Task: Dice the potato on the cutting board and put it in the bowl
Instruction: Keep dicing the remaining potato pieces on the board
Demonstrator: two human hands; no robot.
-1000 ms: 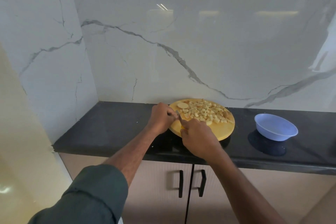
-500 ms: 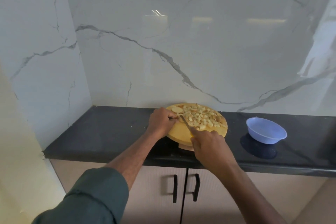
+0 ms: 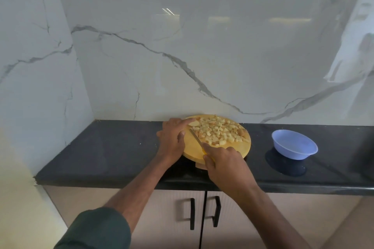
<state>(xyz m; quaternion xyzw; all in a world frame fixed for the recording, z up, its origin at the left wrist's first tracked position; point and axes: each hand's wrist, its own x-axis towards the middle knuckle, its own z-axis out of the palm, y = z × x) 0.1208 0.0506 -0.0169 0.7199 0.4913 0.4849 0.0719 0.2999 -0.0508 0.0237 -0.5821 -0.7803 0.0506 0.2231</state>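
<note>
Right hand (image 3: pixel 224 164) grips a knife (image 3: pixel 196 138); left hand (image 3: pixel 172 137) lies flat at nine o'clock on the round wooden board (image 3: pixel 238 148), fingers loose beside potato cubes (image 3: pixel 219 132).

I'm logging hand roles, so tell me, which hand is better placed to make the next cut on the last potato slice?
Right. The right hand grips the knife, its blade lying beside the potato slice on the cutting board. The left hand has no tool; its fingers reach toward that slice, suiting it to steadying.
</note>
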